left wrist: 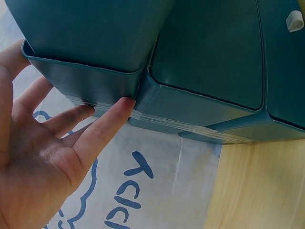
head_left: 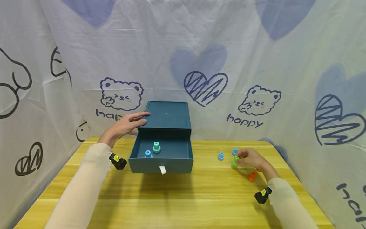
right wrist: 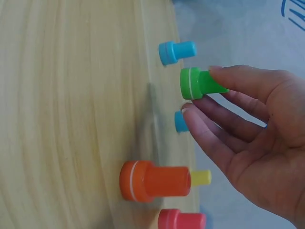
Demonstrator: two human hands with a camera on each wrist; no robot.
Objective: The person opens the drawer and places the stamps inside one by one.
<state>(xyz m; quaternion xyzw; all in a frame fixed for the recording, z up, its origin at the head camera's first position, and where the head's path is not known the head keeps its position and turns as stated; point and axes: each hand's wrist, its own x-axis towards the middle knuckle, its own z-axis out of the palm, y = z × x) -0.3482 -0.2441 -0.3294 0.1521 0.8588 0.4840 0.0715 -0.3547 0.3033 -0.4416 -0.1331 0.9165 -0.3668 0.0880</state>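
A dark teal drawer box [head_left: 168, 115] stands at the middle back of the wooden table [head_left: 171, 197]. Its drawer [head_left: 160, 165] is pulled out and holds a teal-green peg [head_left: 156, 147] and a blue peg [head_left: 148, 154]. My left hand [head_left: 142, 117] rests with straight fingers on the box's top left edge; in the left wrist view the left hand [left wrist: 90, 124] touches the box [left wrist: 205, 57] with its fingertips. My right hand [head_left: 238, 158] pinches a green peg [head_left: 234, 162] on the table's right side. The right wrist view shows the right hand [right wrist: 199, 89] with fingers closed round the green peg [right wrist: 193, 83].
Around the right hand stand two blue pegs [head_left: 220, 156] [head_left: 235, 151], an orange peg [head_left: 252, 176] and a red peg [head_left: 258, 170]. A yellow peg [right wrist: 201, 177] shows behind the orange peg [right wrist: 152, 181]. Printed cloth [head_left: 257, 63] walls the table on three sides.
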